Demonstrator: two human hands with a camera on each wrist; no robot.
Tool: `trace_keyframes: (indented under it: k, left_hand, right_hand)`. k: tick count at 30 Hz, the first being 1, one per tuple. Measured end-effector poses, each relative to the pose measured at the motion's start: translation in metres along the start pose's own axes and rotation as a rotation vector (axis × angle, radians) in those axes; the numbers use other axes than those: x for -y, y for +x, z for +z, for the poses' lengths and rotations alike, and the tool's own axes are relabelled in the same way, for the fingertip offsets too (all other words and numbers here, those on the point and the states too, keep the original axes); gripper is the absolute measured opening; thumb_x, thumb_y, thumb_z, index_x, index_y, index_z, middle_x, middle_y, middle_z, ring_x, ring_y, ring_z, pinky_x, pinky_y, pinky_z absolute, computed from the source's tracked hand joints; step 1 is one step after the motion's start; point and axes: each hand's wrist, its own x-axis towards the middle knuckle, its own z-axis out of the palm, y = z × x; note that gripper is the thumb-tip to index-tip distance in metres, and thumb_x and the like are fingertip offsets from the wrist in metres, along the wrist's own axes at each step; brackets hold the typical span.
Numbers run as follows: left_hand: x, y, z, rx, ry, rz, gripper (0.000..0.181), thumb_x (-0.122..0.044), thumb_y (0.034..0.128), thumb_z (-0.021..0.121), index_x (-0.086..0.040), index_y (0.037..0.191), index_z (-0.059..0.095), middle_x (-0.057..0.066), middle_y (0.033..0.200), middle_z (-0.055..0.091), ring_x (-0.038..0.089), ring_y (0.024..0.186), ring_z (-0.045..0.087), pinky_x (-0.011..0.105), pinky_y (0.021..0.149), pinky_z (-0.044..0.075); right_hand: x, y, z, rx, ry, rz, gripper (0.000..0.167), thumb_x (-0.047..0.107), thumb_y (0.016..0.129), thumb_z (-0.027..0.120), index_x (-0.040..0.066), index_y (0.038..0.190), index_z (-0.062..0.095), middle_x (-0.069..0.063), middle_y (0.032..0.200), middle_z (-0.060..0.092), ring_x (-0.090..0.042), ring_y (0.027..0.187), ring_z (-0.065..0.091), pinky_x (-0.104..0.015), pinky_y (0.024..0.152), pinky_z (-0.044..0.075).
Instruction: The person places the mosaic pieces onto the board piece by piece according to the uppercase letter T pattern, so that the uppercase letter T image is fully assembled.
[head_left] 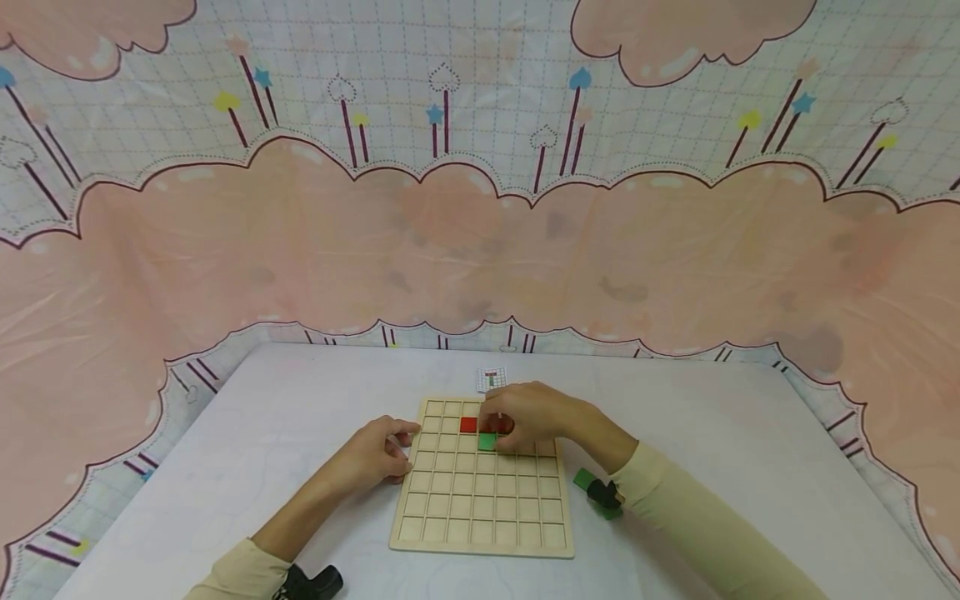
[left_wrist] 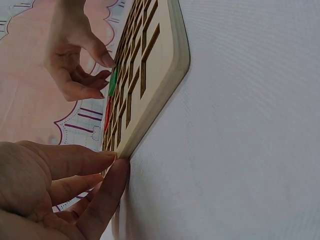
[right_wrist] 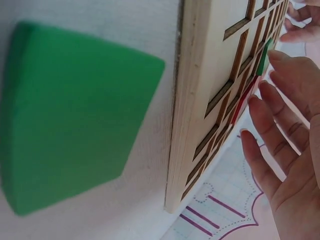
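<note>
A wooden grid board (head_left: 442,506) lies on the white table. Set in its upper rows are a red tile (head_left: 468,425) and a green tile (head_left: 487,442); more red shows between the right hand's fingers. My left hand (head_left: 372,452) grips the board's left edge, its fingertips (left_wrist: 111,159) on the wood. Over the upper right of the grid is my right hand (head_left: 534,415). Its thumb touches or nearly touches the green tile (right_wrist: 264,59), and its fingers are spread apart above the red (right_wrist: 245,102) with nothing visible between them.
Right of the board lies green material (head_left: 582,477), partly behind the black wrist camera (head_left: 603,494); a green block (right_wrist: 82,117) fills the near part of the right wrist view. A small printed card (head_left: 491,380) with a red and green pattern lies behind the board. A patterned cloth hangs behind.
</note>
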Motion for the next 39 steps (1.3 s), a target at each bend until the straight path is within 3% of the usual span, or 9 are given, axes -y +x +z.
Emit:
trace_keyframes:
  k: [8,13,24,35,39]
  left_hand:
    - [-0.003,-0.001,0.0,-0.001,-0.009,0.006,0.057,0.017,0.0782,0.07,0.014,0.133,0.056,0.017,0.107,0.052,0.02,0.08,0.054,0.03,0.061,0.059]
    - [-0.003,-0.001,0.0,-0.021,-0.006,-0.024,0.057,0.019,0.0785,0.069,0.012,0.133,0.057,0.016,0.107,0.052,0.02,0.08,0.053,0.028,0.061,0.058]
    - [-0.003,-0.001,0.0,-0.006,-0.006,-0.009,0.057,0.018,0.0789,0.07,0.013,0.134,0.056,0.017,0.107,0.051,0.02,0.08,0.052,0.028,0.06,0.057]
    - [0.0,0.001,0.001,-0.02,-0.011,-0.021,0.057,0.019,0.0779,0.068,0.012,0.133,0.058,0.015,0.106,0.051,0.021,0.08,0.053,0.028,0.06,0.058]
    - [0.001,0.001,0.0,-0.009,-0.005,-0.006,0.056,0.018,0.0781,0.068,0.012,0.133,0.057,0.016,0.107,0.052,0.021,0.08,0.054,0.028,0.061,0.058]
  right_hand:
    - [-0.004,-0.007,-0.001,-0.012,0.018,0.041,0.021,0.029,0.09,0.076,0.025,0.11,0.074,0.014,0.098,0.062,-0.005,0.087,0.057,-0.023,0.075,0.049]
    - [-0.009,-0.016,-0.003,-0.024,0.012,0.058,0.021,0.026,0.089,0.077,0.024,0.11,0.075,0.015,0.099,0.063,-0.005,0.086,0.058,-0.022,0.074,0.051]
    - [-0.013,-0.05,-0.01,-0.029,0.061,0.101,0.017,0.021,0.089,0.077,0.022,0.105,0.075,0.013,0.097,0.064,-0.008,0.088,0.061,-0.024,0.076,0.051]
    - [-0.024,-0.08,-0.003,-0.021,0.066,0.174,0.02,0.018,0.088,0.073,0.025,0.106,0.074,0.018,0.098,0.063,-0.006,0.09,0.058,-0.024,0.078,0.053]
    - [-0.025,-0.09,0.0,-0.005,0.091,0.185,0.02,0.021,0.086,0.078,0.028,0.104,0.073,0.019,0.096,0.062,-0.006,0.09,0.057,-0.025,0.079,0.052]
